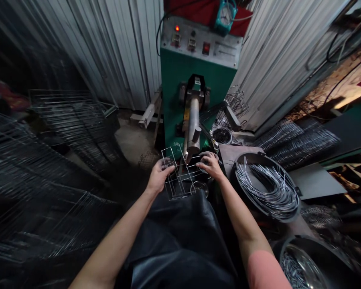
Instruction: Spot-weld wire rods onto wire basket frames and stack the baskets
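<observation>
My left hand (161, 175) grips the left side of a wire rack (179, 179), a small open grid of thin metal rods, with the thumb over a rod. My right hand (209, 164) has its thumb and fingers pinched on a thin bent wire (194, 175) that reaches across to the rack. The rack is tilted just under the tip of a thick metal electrode arm (193, 124), which juts from a green welding machine (198, 66). Whether the tip touches a wire crossing, I cannot tell. Below lies a black apron (180, 237) over my lap.
On the right, a round tray (237, 176) carries a bundle of curved wires (267, 192). Lower down stands a bowl of short metal pieces (293, 269). Stacked wire grids (75, 120) crowd the left side. A red lamp (177, 28) glows on the machine's panel.
</observation>
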The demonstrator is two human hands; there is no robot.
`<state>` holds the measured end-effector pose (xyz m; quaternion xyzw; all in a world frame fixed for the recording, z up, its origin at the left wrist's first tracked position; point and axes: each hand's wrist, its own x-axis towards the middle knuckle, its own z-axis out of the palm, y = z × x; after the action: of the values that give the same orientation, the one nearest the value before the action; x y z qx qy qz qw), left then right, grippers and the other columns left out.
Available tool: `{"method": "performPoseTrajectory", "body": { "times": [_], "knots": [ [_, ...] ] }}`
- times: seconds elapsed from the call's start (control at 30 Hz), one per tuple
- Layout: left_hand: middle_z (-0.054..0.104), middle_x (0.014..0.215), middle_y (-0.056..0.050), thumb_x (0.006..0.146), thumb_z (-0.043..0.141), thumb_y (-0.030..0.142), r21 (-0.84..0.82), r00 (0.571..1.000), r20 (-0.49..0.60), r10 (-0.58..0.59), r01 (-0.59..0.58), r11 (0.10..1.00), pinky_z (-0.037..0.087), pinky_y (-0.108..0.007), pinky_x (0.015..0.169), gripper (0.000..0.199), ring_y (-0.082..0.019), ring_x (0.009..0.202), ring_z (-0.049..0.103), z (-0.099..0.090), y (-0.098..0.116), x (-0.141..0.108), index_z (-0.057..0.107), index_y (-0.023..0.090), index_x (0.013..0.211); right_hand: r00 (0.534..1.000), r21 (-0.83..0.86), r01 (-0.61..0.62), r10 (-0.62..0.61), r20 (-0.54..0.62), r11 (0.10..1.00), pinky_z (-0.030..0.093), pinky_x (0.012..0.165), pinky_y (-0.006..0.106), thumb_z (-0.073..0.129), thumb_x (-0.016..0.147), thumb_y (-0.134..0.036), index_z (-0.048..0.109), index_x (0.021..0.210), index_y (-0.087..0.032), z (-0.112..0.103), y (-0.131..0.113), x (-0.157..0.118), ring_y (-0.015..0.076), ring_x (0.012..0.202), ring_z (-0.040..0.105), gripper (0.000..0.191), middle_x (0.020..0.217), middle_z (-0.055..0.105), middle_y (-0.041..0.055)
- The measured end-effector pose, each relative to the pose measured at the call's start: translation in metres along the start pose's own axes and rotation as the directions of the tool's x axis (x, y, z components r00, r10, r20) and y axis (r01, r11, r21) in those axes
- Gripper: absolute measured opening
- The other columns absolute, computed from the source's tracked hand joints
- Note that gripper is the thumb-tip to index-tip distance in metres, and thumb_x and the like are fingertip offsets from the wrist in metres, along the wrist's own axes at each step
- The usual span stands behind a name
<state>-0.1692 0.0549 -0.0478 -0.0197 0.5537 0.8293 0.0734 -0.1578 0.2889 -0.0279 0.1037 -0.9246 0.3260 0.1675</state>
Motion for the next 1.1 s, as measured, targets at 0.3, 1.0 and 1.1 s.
{"method": "performPoseTrajectory", "body": {
  "times": [0.3, 1.0, 1.1],
  "knots": [
    [0.059, 0.064, 0.004, 0.048, 0.078, 0.024, -0.047, 1.000, -0.005, -0.018, 0.018, 0.999, 0.037, -0.020, 0.052, 0.050, -0.007, 0.052, 0.049, 0.004, 0.000, 0.009, 0.056, 0.014, 0.092, 0.998, -0.040, -0.038, 0.040, 0.052, 0.998, 0.025, 0.098, 0.045, 0.059, 0.077, -0.054, 0.057, 0.063, -0.022, -0.003, 0.001, 0.012, 0.0243, 0.109, 0.049, 0.035, 0.105, 0.063, 0.0041],
    [0.056, 0.060, 0.003, 0.044, 0.077, 0.024, -0.027, 0.998, -0.012, -0.059, 0.058, 0.998, 0.035, -0.021, 0.050, 0.049, -0.009, 0.053, 0.050, 0.005, 0.000, 0.020, 0.057, 0.014, 0.088, 0.993, -0.021, -0.109, 0.110, 0.052, 0.994, 0.024, 0.098, 0.045, 0.064, 0.073, -0.051, 0.058, 0.061, -0.021, 0.003, 0.011, 0.015, 0.0244, 0.109, 0.050, 0.032, 0.103, 0.063, 0.0041],
    [0.055, 0.058, 0.003, 0.044, 0.078, 0.025, -0.010, 0.997, 0.015, -0.075, 0.075, 0.997, 0.032, -0.020, 0.046, 0.051, -0.008, 0.048, 0.046, 0.004, 0.000, 0.022, 0.057, 0.013, 0.089, 0.991, -0.017, -0.129, 0.130, 0.037, 0.991, 0.025, 0.098, 0.046, 0.064, 0.073, -0.051, 0.057, 0.060, -0.021, 0.001, 0.006, 0.012, 0.0243, 0.108, 0.051, 0.034, 0.103, 0.064, 0.0046]
  ]
}}
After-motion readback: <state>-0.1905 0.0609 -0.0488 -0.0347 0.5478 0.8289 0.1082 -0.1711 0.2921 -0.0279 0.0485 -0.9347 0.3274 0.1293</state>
